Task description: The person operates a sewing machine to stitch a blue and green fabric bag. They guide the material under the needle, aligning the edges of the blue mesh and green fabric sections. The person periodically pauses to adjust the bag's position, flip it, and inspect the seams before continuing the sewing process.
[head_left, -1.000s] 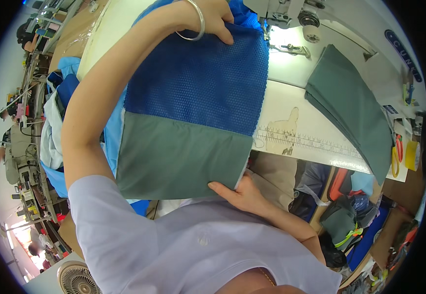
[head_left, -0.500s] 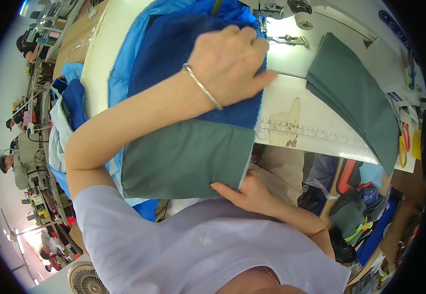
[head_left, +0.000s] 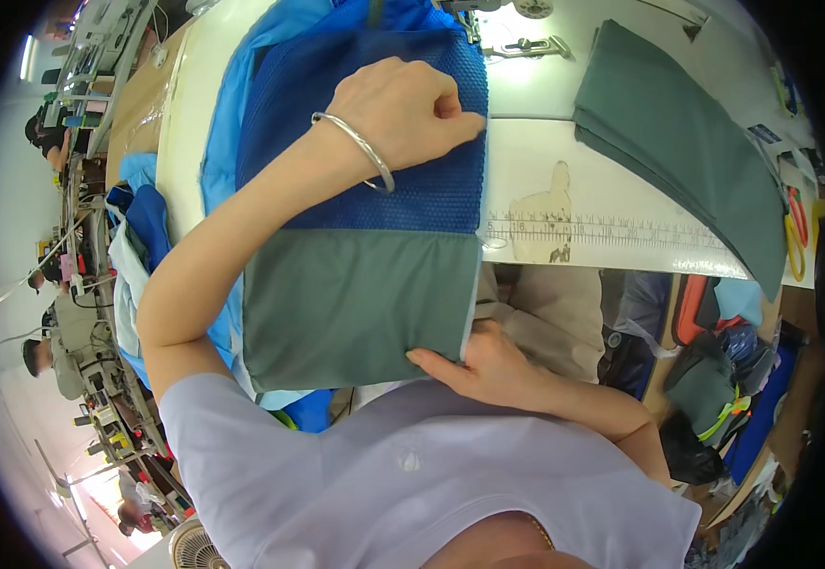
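A blue mesh fabric panel (head_left: 289, 123), joined to a grey-green fabric panel (head_left: 346, 303), lies over the sewing table's front edge. Light blue fabric (head_left: 218, 171) shows along its left side. My left hand (head_left: 398, 109), with a silver bracelet on the wrist, rests on the mesh with curled fingers. Its thumb and forefinger come together at the mesh's right edge, close to the sewing machine's presser foot (head_left: 472, 27). Near my body my right hand (head_left: 502, 370) pinches the lower right edge of the grey-green panel, thumb on top and fingers partly hidden underneath.
A folded stack of grey-green fabric (head_left: 668, 142) lies on the table's right, beyond a printed ruler (head_left: 621, 232). Yellow-handled scissors (head_left: 796, 242) are at the far right. Bundled blue fabric (head_left: 147, 218) sits left. Fabric and bags (head_left: 706, 389) fill the lower right. Several people work at the far left.
My left hand has shifted left on the mesh, and its fingers have curled in from a more spread pose. My right hand keeps its pinch. The whole view has shifted slightly.
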Demonstrator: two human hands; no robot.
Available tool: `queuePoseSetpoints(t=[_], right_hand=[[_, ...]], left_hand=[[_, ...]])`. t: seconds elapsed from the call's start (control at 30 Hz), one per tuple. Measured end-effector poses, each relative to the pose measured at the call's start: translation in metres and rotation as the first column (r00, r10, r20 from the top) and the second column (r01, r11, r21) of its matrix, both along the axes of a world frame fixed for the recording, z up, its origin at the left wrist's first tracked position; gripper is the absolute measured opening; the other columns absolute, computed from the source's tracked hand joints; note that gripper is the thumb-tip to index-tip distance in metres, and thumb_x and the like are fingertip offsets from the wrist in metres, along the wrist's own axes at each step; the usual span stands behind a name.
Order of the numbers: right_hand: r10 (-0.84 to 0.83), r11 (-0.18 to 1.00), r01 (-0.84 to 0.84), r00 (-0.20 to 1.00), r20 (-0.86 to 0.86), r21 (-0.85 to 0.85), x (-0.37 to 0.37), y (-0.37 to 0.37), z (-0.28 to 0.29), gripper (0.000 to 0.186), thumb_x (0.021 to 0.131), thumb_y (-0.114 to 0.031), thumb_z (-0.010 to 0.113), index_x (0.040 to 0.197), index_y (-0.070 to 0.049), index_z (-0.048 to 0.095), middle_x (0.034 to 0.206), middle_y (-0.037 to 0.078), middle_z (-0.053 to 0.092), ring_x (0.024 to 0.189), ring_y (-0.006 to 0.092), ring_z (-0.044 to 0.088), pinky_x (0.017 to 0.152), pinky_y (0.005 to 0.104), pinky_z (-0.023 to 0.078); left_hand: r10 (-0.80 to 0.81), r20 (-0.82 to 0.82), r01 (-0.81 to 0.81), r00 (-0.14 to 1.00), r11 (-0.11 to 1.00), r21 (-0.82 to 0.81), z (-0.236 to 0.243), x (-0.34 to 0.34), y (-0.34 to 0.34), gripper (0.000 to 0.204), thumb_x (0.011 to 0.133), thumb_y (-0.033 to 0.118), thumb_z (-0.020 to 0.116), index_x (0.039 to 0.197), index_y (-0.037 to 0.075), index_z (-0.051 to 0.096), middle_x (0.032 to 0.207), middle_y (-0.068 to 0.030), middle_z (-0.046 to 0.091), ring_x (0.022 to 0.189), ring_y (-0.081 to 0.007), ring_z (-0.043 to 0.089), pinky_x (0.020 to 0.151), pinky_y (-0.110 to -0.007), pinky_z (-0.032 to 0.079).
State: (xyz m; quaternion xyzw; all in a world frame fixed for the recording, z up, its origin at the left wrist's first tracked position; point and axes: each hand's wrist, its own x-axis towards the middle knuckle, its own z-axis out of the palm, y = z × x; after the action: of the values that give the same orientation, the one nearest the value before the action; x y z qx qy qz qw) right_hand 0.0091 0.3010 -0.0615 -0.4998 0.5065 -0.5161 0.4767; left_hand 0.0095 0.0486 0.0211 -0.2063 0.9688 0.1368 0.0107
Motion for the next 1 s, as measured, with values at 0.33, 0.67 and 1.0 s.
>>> queuePoseSetpoints(t=[0.33,0.67,1.0], right_hand=[[0.108,0.987,-0.129,0.973,0.202,0.096,-0.001,0.004,-0.012,0.031,0.094,-0.029,0.07,0.096,0.002,0.071,0.079,0.018,0.071,0.069,0.0332,0.069,0.066,0.0395,0.054],[0.232,0.951,-0.278,0.932,0.278,0.136,0.001,0.007,-0.011,0.032,0.094,-0.026,0.073,0.113,0.0,0.069,0.104,0.017,0.073,0.093,0.0291,0.071,0.084,0.038,0.055],[0.203,0.945,-0.267,0.932,0.299,0.19,0.001,0.005,-0.009,0.031,0.095,-0.025,0.072,0.113,0.0,0.07,0.103,0.015,0.073,0.093,0.0265,0.071,0.083,0.0359,0.055]], left_hand=[[-0.298,-0.312,0.246,0.902,0.949,-0.195,-0.021,0.023,0.004,0.028,0.083,0.014,0.073,0.11,0.01,0.069,0.116,-0.009,0.066,0.106,-0.03,0.062,0.09,-0.041,0.05],[-0.407,-0.326,0.36,0.853,0.912,-0.196,-0.02,0.04,-0.011,0.035,0.081,0.008,0.073,0.115,0.011,0.072,0.121,-0.0075,0.067,0.107,-0.0281,0.064,0.092,-0.04,0.053],[-0.408,-0.329,0.353,0.852,0.911,-0.216,-0.022,0.039,-0.018,0.033,0.08,0.009,0.074,0.112,0.015,0.075,0.12,-0.0027,0.068,0.104,-0.0243,0.065,0.086,-0.037,0.055]])
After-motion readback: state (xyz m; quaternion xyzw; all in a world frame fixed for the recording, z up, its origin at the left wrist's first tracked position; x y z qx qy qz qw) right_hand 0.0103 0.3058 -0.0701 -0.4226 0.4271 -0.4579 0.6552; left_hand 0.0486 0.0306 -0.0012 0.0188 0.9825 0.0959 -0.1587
